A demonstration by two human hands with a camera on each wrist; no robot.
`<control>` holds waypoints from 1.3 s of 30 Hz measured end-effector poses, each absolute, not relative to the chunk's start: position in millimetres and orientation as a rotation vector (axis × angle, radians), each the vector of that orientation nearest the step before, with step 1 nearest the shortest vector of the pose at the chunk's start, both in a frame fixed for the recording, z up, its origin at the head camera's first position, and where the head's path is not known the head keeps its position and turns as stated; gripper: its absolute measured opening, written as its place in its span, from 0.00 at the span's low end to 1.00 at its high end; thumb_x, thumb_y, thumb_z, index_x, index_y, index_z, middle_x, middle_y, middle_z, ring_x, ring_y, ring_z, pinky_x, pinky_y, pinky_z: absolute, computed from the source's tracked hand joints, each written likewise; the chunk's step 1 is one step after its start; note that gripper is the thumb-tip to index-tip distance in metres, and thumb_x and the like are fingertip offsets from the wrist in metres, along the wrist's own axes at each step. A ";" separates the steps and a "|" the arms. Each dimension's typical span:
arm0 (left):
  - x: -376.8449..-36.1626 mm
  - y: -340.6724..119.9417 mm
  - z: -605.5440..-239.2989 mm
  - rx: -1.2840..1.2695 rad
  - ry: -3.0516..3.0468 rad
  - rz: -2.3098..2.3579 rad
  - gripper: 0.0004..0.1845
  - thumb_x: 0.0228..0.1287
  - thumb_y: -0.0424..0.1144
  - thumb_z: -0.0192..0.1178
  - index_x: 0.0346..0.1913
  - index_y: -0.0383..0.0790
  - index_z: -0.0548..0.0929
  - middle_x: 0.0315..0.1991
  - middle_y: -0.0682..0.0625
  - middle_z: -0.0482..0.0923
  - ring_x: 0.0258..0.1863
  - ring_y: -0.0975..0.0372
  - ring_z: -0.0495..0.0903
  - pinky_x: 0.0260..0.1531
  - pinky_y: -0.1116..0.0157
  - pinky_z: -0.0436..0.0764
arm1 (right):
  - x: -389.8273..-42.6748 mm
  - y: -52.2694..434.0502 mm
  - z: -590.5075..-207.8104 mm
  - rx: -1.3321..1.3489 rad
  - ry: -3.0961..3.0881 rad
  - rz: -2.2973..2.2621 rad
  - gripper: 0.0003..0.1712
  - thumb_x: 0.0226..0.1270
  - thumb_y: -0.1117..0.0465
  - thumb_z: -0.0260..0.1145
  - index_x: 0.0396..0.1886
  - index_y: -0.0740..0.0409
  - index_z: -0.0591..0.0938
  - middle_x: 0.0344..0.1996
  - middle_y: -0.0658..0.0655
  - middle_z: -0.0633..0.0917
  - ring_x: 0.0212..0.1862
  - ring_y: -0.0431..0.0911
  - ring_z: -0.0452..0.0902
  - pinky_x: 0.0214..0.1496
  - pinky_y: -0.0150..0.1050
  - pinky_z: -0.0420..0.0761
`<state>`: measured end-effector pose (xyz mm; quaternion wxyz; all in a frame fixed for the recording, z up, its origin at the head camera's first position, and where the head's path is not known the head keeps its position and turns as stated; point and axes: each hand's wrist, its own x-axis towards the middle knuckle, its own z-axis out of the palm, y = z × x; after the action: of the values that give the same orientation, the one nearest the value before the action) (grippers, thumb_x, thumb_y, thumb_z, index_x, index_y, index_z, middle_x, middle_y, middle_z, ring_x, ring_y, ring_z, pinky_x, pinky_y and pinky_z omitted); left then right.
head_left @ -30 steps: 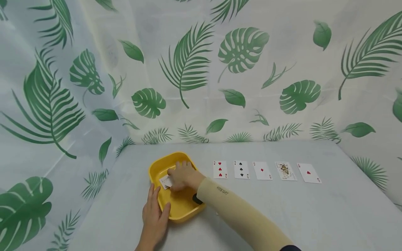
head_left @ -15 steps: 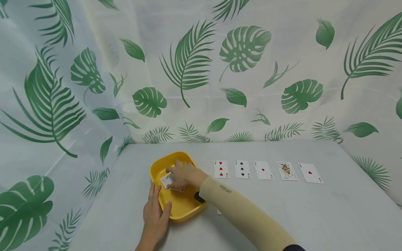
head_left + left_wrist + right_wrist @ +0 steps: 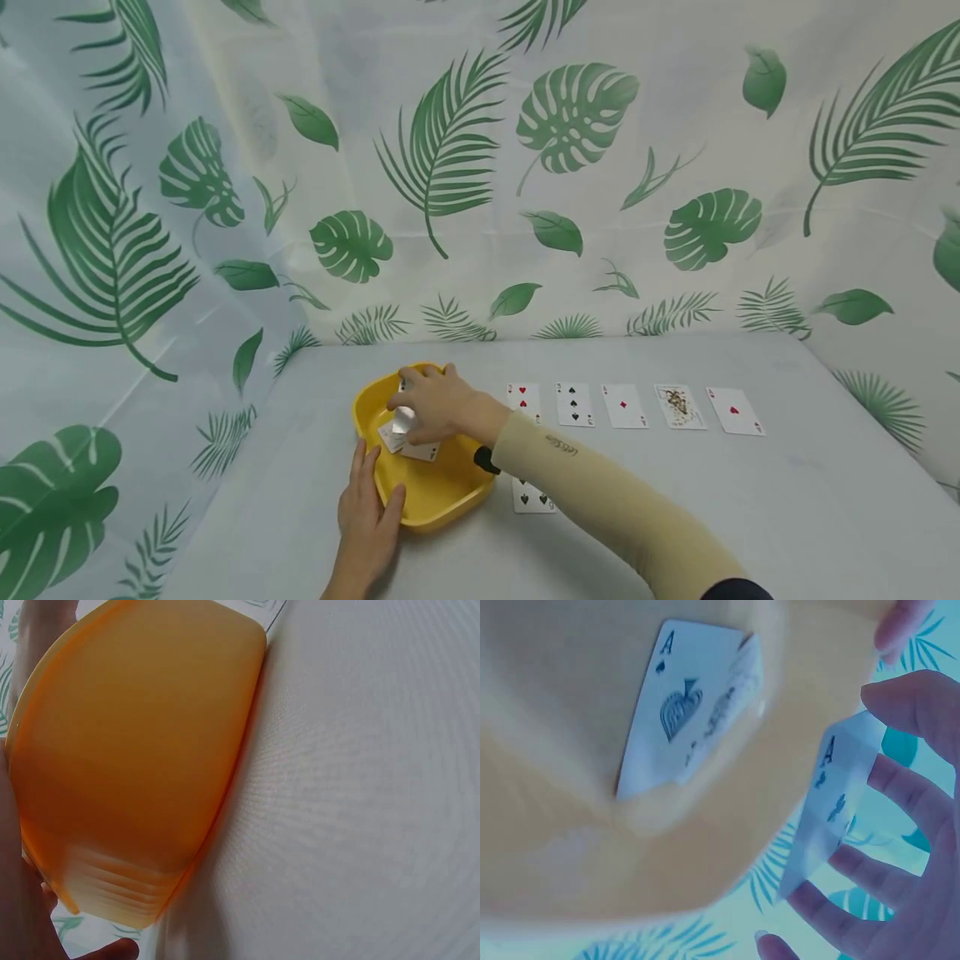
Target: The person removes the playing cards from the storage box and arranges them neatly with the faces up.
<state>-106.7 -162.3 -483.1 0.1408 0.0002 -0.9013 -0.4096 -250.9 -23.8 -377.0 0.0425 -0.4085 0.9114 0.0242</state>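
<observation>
My right hand [image 3: 442, 408] is over the far part of a yellow plastic tray [image 3: 435, 496] and holds a playing card [image 3: 829, 802], the ace of clubs, by its edges between thumb and fingers. Inside the tray, the ace of spades [image 3: 667, 705] lies face up, overlapping another card [image 3: 727, 705] that leans toward the tray wall. My left hand [image 3: 367, 512] rests against the tray's left side, fingers along the outer wall and thumb at the near left corner. From the left wrist, the tray's outer wall [image 3: 142, 742] fills much of the view.
Right of the tray runs a row of face-up cards: three of hearts [image 3: 522, 400], three of spades [image 3: 574, 405], ace of diamonds [image 3: 624, 406], a figure card [image 3: 679, 407], ace of hearts [image 3: 735, 411]. A spade card [image 3: 532, 500] lies partly under my right forearm. A leaf-print curtain [image 3: 465, 275] stands behind.
My right hand has risen and moved slightly away from me with the ace of clubs, uncovering the cards in the tray. More of the spade card beside my forearm shows. My left hand stays put.
</observation>
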 end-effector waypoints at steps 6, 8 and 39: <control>-105.8 -161.8 -483.2 0.004 -2.595 -1.191 0.32 0.75 0.40 0.54 0.76 0.36 0.56 0.81 0.40 0.42 0.72 0.37 0.54 0.65 0.35 0.50 | -243.5 -0.9 -358.4 -1.325 2.825 0.099 0.30 0.65 0.40 0.66 0.68 0.29 0.76 0.76 0.53 0.62 0.70 0.55 0.63 0.65 0.57 0.67; -105.8 -161.7 -483.6 0.004 -2.588 -1.194 0.33 0.74 0.40 0.54 0.76 0.36 0.56 0.81 0.40 0.42 0.72 0.37 0.53 0.65 0.36 0.50 | -242.4 8.0 -355.2 -1.341 2.840 0.113 0.30 0.65 0.40 0.66 0.68 0.29 0.76 0.76 0.53 0.62 0.69 0.55 0.62 0.65 0.58 0.67; -106.8 -159.6 -481.0 0.114 -2.685 -1.223 0.34 0.75 0.40 0.53 0.78 0.39 0.53 0.82 0.43 0.37 0.76 0.41 0.47 0.69 0.38 0.45 | -211.0 161.1 -377.1 -1.312 2.935 -0.221 0.25 0.61 0.49 0.69 0.60 0.36 0.82 0.73 0.59 0.67 0.67 0.62 0.64 0.57 0.66 0.66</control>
<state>-106.8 -159.6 -481.0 0.0944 0.0383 -0.9054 -0.4122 -211.0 161.1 -377.1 -0.0406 -0.4069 0.9100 -0.0686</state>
